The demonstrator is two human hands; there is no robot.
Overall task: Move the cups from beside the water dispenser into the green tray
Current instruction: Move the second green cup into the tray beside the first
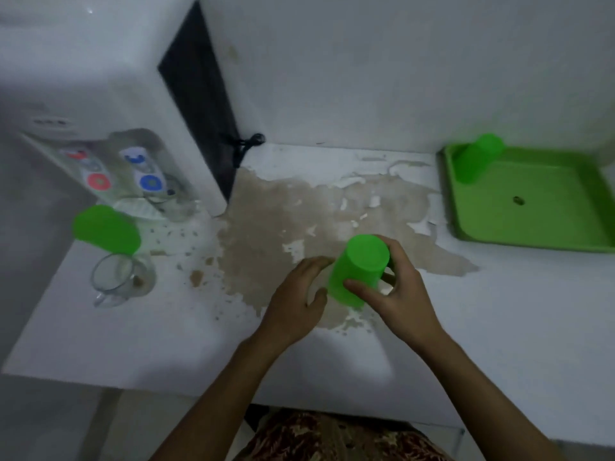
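**Green cup gripped mid-counter, between dispenser and tray**

An upside-down green cup is being held by the right hand, whose thumb and fingers are curling round its wall. The left hand is lying just beside the cup's left side with its fingers relaxed and spread, gripping nothing; whether they are touching the cup cannot be told. Taking the water dispenser as the landmark, this cup is sitting well to its right and nearer the person, over the brown, peeling patch of the white counter. A second green cup is standing inverted just in front of the dispenser's taps, with a clear glass mug just beyond it on the person's side. Far to the dispenser's right, against the wall, the green tray is lying flat, and a third green cup is resting in its back left corner.
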